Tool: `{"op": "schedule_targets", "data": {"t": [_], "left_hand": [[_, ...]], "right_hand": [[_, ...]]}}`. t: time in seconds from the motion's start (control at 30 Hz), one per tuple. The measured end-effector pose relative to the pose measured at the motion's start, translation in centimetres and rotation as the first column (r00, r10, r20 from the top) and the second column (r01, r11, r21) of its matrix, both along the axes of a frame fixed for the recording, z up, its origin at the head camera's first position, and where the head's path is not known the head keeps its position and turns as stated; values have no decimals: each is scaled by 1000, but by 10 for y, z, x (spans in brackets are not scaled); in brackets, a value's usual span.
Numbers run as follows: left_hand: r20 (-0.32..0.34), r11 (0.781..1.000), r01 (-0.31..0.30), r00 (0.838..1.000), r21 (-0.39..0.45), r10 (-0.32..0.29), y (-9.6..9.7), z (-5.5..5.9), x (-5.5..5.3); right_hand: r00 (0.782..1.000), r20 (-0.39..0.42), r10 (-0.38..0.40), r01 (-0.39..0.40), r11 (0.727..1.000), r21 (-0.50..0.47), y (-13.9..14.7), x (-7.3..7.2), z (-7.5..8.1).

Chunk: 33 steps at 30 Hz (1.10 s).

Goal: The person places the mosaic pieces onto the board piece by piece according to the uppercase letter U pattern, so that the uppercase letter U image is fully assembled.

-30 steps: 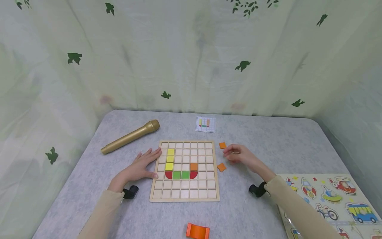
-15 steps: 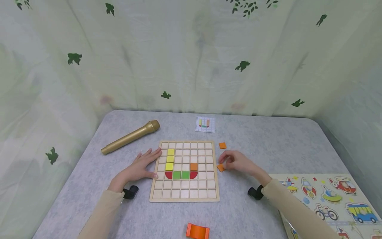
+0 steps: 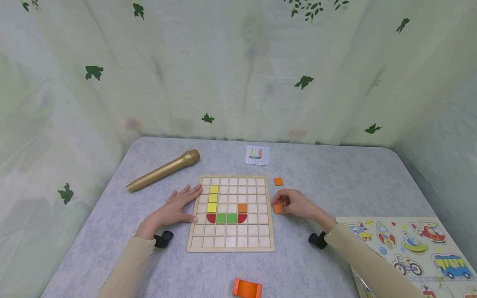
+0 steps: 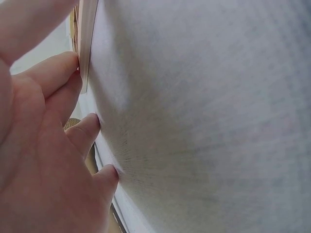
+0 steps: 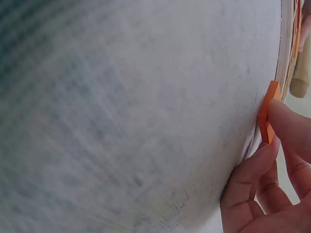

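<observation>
A wooden grid board (image 3: pixel 231 241) lies on the grey table, bearing three yellow squares (image 3: pixel 212 198), two green squares (image 3: pixel 226 218), two red rounded corner pieces (image 3: pixel 211 218) and an orange square (image 3: pixel 242 207). Fingers spread, my left hand (image 3: pixel 170 212) rests at the board's left edge, with thumb and index finger on the rim. To the right of the board, my right hand (image 3: pixel 298 203) pinches a loose orange square tile (image 3: pixel 277 209) between thumb and fingers. In the right wrist view this tile (image 5: pixel 267 111) is seen edge-on, close to the board. Another orange tile (image 3: pixel 278 181) lies farther back.
Behind the board lies a small pattern card (image 3: pixel 256 155). A gold microphone (image 3: pixel 164 170) is at the back left. A picture puzzle board (image 3: pixel 413 248) covers the right front under my right forearm, and an orange curved block (image 3: pixel 247 288) sits at the front edge.
My right hand has come forward from beside the rear orange tile to the nearer one and grasped it; that tile has turned slightly. My left hand has stayed in place.
</observation>
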State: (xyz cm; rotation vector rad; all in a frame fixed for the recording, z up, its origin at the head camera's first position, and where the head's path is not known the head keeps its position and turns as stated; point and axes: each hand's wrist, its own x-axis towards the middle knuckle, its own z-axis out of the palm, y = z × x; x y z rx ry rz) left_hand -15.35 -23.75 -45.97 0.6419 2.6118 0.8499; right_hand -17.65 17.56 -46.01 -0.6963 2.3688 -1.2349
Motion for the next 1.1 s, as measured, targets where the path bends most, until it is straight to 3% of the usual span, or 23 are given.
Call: {"op": "schedule_targets", "data": {"t": [0.23, 0.63, 0.87, 1.1], "left_hand": [[2, 1000, -4, 1000, -1, 4, 1, 1, 0], [21, 1000, -8, 1000, 14, 8, 1, 3, 1], [26, 1000, -8, 1000, 17, 8, 1, 3, 1], [21, 1000, -7, 1000, 11, 6, 1, 2, 0]], "right_hand": [[1000, 0, -17, 17, 1000, 0, 0, 0, 2], [987, 155, -36, 52, 994, -100, 2, -7, 7], [987, 157, -41, 60, 991, -119, -9, -13, 10], [992, 124, -2, 21, 988, -153, -26, -19, 12]]}}
